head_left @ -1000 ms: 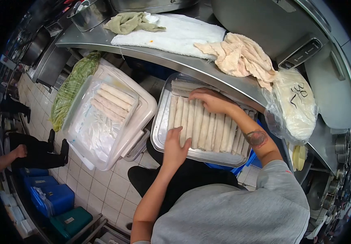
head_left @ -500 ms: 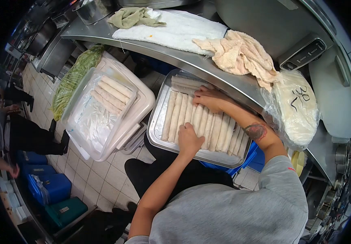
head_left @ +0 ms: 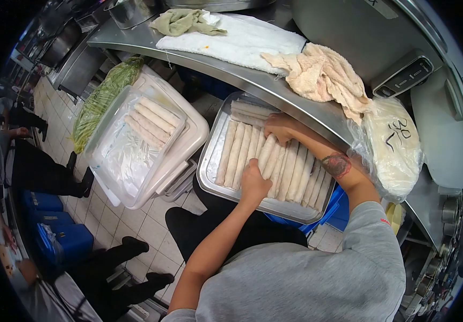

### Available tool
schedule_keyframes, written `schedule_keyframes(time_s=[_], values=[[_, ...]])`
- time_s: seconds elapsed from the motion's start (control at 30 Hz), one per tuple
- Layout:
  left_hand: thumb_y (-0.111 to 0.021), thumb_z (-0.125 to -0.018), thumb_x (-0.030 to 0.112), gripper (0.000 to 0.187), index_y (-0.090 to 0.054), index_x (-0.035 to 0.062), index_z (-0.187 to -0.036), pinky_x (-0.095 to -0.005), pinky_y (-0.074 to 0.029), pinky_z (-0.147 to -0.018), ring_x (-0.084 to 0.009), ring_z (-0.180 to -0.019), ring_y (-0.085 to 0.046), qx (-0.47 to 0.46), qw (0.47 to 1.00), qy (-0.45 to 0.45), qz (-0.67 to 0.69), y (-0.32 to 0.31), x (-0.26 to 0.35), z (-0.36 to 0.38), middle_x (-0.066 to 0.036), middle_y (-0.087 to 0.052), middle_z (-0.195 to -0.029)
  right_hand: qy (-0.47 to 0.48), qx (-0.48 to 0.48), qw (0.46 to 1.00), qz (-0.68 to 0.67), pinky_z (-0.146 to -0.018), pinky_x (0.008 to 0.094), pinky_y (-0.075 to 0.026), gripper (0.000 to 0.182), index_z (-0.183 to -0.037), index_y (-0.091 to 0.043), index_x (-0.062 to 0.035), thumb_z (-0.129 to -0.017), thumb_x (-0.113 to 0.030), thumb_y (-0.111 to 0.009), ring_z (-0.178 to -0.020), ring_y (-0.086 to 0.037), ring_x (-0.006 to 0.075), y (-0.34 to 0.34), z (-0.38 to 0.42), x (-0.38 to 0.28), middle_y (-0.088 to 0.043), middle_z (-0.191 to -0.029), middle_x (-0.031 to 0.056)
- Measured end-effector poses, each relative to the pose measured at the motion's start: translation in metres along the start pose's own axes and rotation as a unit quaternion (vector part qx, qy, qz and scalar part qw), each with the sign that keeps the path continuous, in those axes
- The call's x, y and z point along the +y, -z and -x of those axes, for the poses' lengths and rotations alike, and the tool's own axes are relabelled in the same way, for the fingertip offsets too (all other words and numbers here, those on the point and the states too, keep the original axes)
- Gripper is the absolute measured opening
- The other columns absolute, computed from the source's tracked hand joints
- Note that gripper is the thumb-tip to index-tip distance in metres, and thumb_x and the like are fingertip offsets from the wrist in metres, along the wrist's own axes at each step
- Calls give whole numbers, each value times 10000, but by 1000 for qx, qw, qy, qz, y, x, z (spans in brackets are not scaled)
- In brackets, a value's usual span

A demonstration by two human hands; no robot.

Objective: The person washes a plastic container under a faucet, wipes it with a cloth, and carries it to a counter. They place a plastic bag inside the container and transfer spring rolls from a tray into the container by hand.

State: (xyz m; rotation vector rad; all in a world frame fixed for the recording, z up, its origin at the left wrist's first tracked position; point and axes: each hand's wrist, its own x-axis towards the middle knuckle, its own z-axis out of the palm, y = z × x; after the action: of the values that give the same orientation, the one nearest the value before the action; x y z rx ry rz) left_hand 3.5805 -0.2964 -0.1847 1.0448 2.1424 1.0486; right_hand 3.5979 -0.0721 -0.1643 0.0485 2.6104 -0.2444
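A metal tray [head_left: 206, 170] is filled with long, pale, uncooked rolls that look like spring rolls, most of them side by side in a row. Several more lie crosswise at the tray's far end. Both my hands are on one long roll [head_left: 266, 152], which sits slightly raised and slanted over the others. My left hand [head_left: 255, 183] grips its near end, fingers curled. Around the far end, my right hand [head_left: 278, 127] is closed, its fingertips partly hidden.
To the left, a clear plastic tub [head_left: 127, 161] with several similar rolls rests on white lids. A steel counter [head_left: 231, 68] with towels overhangs the tray's far side. A wrapped white packet [head_left: 392, 145] hangs at right. Co-workers' legs [head_left: 119, 263] occupy the left aisle.
One roll has come up out of the row and now slants between my hands. At lower left, a co-worker has stepped into view, covering the green bin.
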Motion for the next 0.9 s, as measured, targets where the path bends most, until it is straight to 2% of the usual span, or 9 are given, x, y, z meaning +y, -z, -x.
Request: schedule_keyframes(time_s=[0.07,0.17,0.27,0.37,0.47,0.53,0.6,0.77,0.9], values=[[-657,-599,-26,473,-488,-52,-1039,-459,-476,-780,-441,-883,-588,5,1000,-22,-6,2,-6,-1,-280,-606,-868,41,66,997,-10,-672,442,-461,367,-787,-687,-122,-426,-125,-751,-876,-592,293,1,6,3,-639,-764,85],[-666,-599,-6,498,-521,-28,-1075,-443,-477,-801,-417,-904,-595,-29,999,-23,-38,40,-6,-4,-265,-616,-890,2,21,996,-84,-653,415,-472,408,-860,-685,-99,-463,-138,-770,-750,-622,306,17,13,-9,-654,-751,121],[-682,-600,24,492,-578,15,-1081,-416,-481,-822,-368,-908,-613,-76,993,-58,-71,109,-11,-11,-224,-639,-910,41,27,973,-227,-632,383,-479,366,-885,-669,-59,-564,-185,-789,-688,-627,299,46,22,-35,-653,-740,141],[-674,-604,10,416,-615,48,-1014,-399,-486,-792,-346,-884,-621,-118,979,-99,-135,206,-8,-24,-188,-650,-896,125,85,965,-212,-629,367,-483,362,-887,-659,-42,-618,-247,-787,-698,-632,295,81,5,-78,-652,-746,147],[-664,-589,-5,373,-637,64,-954,-387,-488,-742,-327,-848,-628,-145,935,-137,-293,299,-18,-56,-162,-657,-856,124,181,952,-213,-647,365,-485,393,-893,-653,-40,-617,-283,-790,-720,-637,308,109,-32,-134,-652,-754,150],[-655,-575,-20,357,-654,74,-919,-380,-486,-721,-322,-825,-630,-173,908,-95,-370,352,-23,-79,-154,-658,-833,128,275,919,-251,-673,374,-492,407,-912,-650,-34,-631,-297,-783,-742,-641,319,117,-70,-170,-653,-773,163],[-645,-571,-35,344,-670,74,-896,-373,-487,-706,-310,-808,-634,-185,881,-71,-429,391,-40,-107,-145,-663,-821,88,282,913,-282,-699,393,-494,440,-918,-644,-5,-626,-302,-786,-763,-641,338,134,-104,-206,-647,-780,197],[-684,-548,30,357,-679,90,-900,-358,-491,-664,-273,-774,-633,-247,846,-24,-471,424,-109,-162,-100,-672,-819,-10,258,919,-297,-749,438,-506,431,-900,-609,18,-627,-276,-767,-828,-642,380,131,-179,-246,-650,-865,238],[-672,-527,15,336,-661,88,-854,-352,-483,-637,-259,-758,-620,-274,862,-5,-427,404,-132,-180,-87,-659,-790,-57,238,930,-274,-730,455,-519,413,-942,-583,32,-652,-216,-742,-815,-649,397,121,-184,-257,-653,-861,245]])
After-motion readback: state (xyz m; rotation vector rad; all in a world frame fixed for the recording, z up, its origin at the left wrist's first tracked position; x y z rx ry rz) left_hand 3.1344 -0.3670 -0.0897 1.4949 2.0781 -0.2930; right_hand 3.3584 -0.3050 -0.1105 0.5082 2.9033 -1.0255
